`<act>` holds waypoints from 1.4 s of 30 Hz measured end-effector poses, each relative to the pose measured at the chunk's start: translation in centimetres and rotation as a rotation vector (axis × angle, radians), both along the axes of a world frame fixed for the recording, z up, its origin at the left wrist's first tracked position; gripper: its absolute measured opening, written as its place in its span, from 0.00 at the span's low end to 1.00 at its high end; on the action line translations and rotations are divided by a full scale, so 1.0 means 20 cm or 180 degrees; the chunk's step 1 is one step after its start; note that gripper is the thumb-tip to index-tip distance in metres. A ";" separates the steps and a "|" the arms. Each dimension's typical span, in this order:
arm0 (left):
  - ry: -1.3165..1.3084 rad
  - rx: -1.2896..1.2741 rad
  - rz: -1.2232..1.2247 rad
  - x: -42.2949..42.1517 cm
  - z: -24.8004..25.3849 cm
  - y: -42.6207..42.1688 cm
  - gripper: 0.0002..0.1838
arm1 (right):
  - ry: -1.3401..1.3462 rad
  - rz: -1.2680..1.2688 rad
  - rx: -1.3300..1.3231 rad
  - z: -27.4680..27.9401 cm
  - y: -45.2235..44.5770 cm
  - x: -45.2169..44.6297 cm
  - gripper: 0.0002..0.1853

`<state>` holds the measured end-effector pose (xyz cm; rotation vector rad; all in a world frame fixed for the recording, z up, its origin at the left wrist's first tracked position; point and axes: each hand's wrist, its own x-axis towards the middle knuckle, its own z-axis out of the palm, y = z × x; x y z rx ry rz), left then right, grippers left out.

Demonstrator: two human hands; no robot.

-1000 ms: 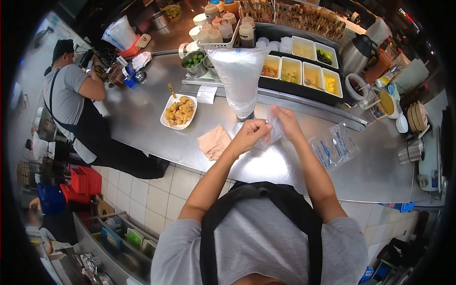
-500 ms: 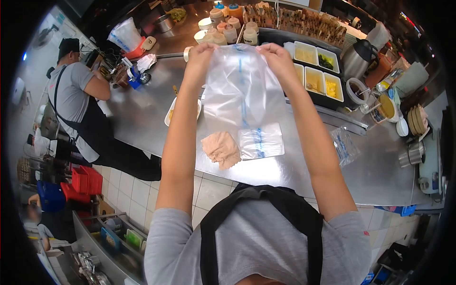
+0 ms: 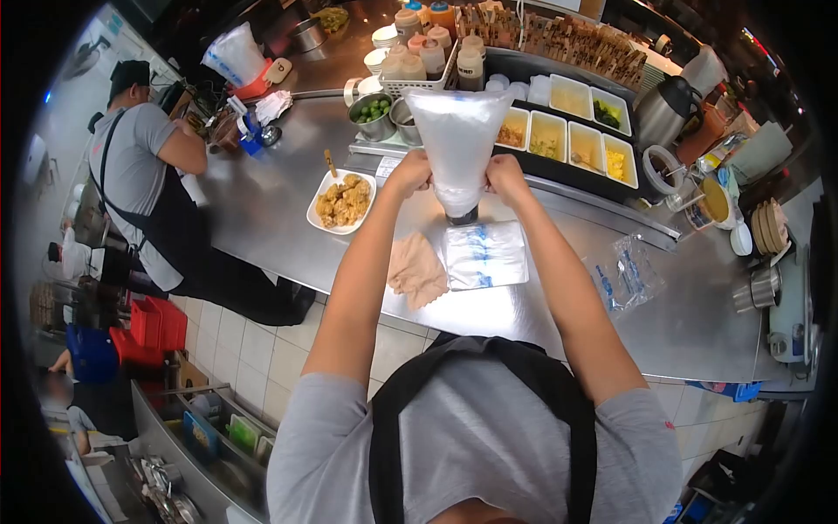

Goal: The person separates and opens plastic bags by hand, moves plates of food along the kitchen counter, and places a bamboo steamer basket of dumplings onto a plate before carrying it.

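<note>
A clear plastic bag (image 3: 458, 131) stands upright over the counter in front of me, wide at the top and narrow below. Something dark (image 3: 464, 216) shows at its foot; I cannot make out its kind. My left hand (image 3: 412, 173) is closed at the bag's left side, and my right hand (image 3: 504, 177) is closed at its right side. Both appear to pinch the bag, though the fingertips are partly hidden. Closer to me lie a stack of folded plastic bags (image 3: 489, 255) with blue print and a crumpled beige cloth (image 3: 417, 271).
Left of my arm sits a white dish of fried food (image 3: 343, 203). Food tubs (image 3: 548, 135) line the back right, beside a steel jug (image 3: 668, 106). Limes fill a metal pot (image 3: 374, 118). A crumpled clear wrapper (image 3: 630, 272) lies right. A co-worker (image 3: 153, 166) stands left.
Both hands have come down and nearer each other from the bag's upper corners. The bag, flat and hanging before, now stands narrowed and puffed out, uncovering the dish and tubs behind.
</note>
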<state>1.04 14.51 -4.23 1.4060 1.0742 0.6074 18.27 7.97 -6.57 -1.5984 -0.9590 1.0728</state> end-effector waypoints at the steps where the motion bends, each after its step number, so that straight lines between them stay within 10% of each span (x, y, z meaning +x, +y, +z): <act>1: 0.0048 -0.0465 -0.0135 0.00 0.01 0.02 0.09 | -0.0003 0.0013 -0.0011 0.00 0.02 0.01 0.12; 7: -0.1643 -0.1106 0.0490 -0.05 0.04 -0.21 0.15 | 0.3071 -0.0148 0.0233 0.13 -0.25 -0.03 0.27; 11: -0.1627 -0.1040 0.0846 -0.03 -0.02 -0.30 0.19 | 0.2244 -0.0364 0.0191 0.05 -0.31 -0.16 0.44; 21: -0.2318 -0.1308 0.0902 0.01 -0.24 -0.42 0.25 | 0.2099 -0.0133 0.0150 0.03 -0.39 -0.08 0.29; 24: -0.0811 -0.0125 0.1218 -0.04 -0.38 -0.56 0.23 | -0.0045 -0.0218 0.0636 -0.13 -0.54 0.05 0.22; 26: -0.0230 0.0463 0.0733 -0.05 -0.48 -0.64 0.21 | -0.3609 0.0340 0.1080 -0.24 -0.71 0.09 0.16; 27: 0.0343 0.1039 0.0241 -0.04 -0.49 -0.69 0.19 | -0.3608 0.0343 0.1070 -0.29 -0.75 0.08 0.16; 30: 0.1448 0.3114 -0.0123 0.03 -0.43 -0.81 0.15 | -0.3535 0.0433 0.1641 -0.29 -0.80 0.09 0.14; 34: 0.1266 0.2866 -0.0348 0.06 -0.37 -0.77 0.14 | -0.2213 0.0379 0.1468 -0.22 -0.74 0.15 0.14; 36: 0.0372 0.1564 -0.0436 0.08 -0.32 -0.75 0.12 | -0.0172 -0.0006 0.0797 -0.21 -0.73 0.16 0.14; 42: 0.0501 0.1843 -0.0426 0.07 -0.29 -0.74 0.14 | 0.0073 0.0473 0.0619 -0.30 -0.68 0.16 0.09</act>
